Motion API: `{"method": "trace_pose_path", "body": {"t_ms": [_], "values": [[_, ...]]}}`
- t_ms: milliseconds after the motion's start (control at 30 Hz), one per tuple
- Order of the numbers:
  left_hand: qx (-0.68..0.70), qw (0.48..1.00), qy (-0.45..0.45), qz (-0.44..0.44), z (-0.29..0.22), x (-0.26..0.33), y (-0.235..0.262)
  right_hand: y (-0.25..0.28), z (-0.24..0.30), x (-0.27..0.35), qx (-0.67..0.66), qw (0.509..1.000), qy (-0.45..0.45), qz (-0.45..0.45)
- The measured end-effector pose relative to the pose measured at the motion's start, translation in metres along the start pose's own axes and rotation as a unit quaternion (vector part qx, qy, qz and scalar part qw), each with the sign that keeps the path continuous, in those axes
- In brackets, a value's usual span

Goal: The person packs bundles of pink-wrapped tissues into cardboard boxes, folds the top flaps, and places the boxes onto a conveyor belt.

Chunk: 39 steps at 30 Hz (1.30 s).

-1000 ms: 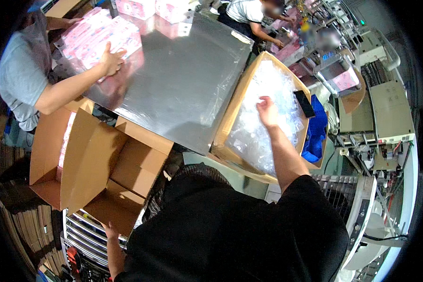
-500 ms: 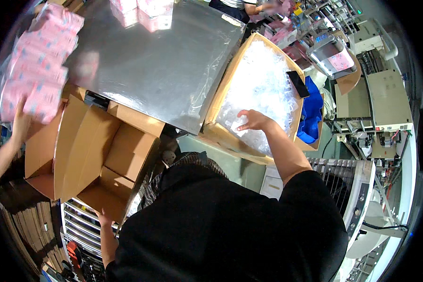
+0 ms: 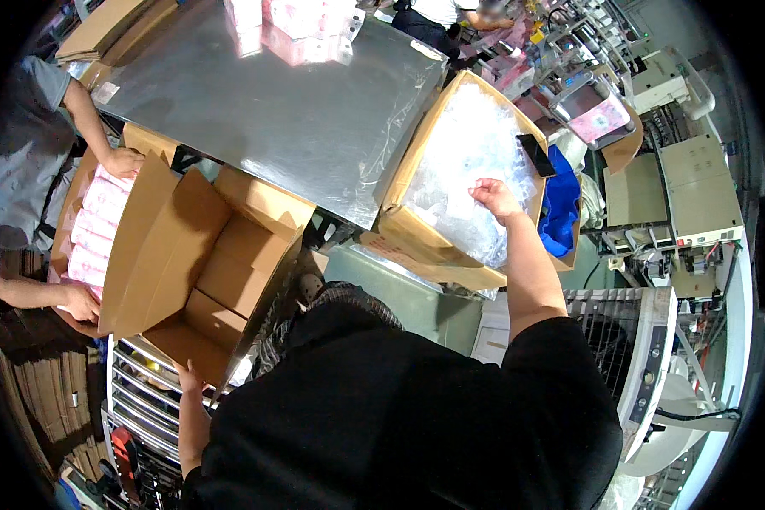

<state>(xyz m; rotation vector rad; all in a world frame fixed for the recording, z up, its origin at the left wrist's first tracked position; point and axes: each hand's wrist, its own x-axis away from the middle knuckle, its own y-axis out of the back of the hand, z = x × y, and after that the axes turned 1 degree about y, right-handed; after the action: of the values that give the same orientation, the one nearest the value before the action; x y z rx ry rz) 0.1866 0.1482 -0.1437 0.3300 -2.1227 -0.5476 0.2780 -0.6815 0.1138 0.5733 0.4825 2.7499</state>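
Single head-worn fisheye view, looking steeply down, close over steel table (image 3: 255,110), edges bent

right hand (image 3: 495,197) extended forward, fingers curled, left hand (image 3: 189,376) low at side, arm bent

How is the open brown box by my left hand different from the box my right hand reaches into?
The open brown box by the left hand looks empty; the box on the right is full of clear plastic bags, which the right hand touches. The first sits lower, beside the steel table. Both are brown cardboard.
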Motion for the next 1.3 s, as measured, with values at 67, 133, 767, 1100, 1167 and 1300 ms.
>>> {"method": "trace_pose_path", "body": {"t_ms": [67, 133, 767, 1100, 1167, 1300], "values": [[0.069, 0.997, 0.009, 0.026, 0.0, 0.001, 0.003, 0.0, 0.002, 0.001, -0.032, 0.998, 0.008, -0.054], [0.068, 0.996, 0.004, 0.054, -0.012, 0.006, -0.002, 0.01, -0.008, 0.004, -0.087, 0.991, 0.001, -0.102], [-0.068, 0.985, -0.153, -0.03, -0.01, 0.005, -0.016, -0.272, 0.136, 0.06, -0.168, 0.965, 0.159, 0.126], [-0.143, 0.989, -0.033, -0.024, -0.016, 0.018, -0.016, -0.462, 0.158, 0.116, -0.116, 0.91, 0.111, 0.383], [-0.122, 0.991, -0.033, -0.036, -0.027, 0.027, -0.019, -0.49, 0.147, 0.122, -0.075, 0.904, 0.035, 0.419], [-0.11, 0.992, -0.047, -0.043, -0.02, 0.027, -0.017, -0.533, 0.121, 0.125, 0.07, 0.878, 0.061, 0.469]]}}
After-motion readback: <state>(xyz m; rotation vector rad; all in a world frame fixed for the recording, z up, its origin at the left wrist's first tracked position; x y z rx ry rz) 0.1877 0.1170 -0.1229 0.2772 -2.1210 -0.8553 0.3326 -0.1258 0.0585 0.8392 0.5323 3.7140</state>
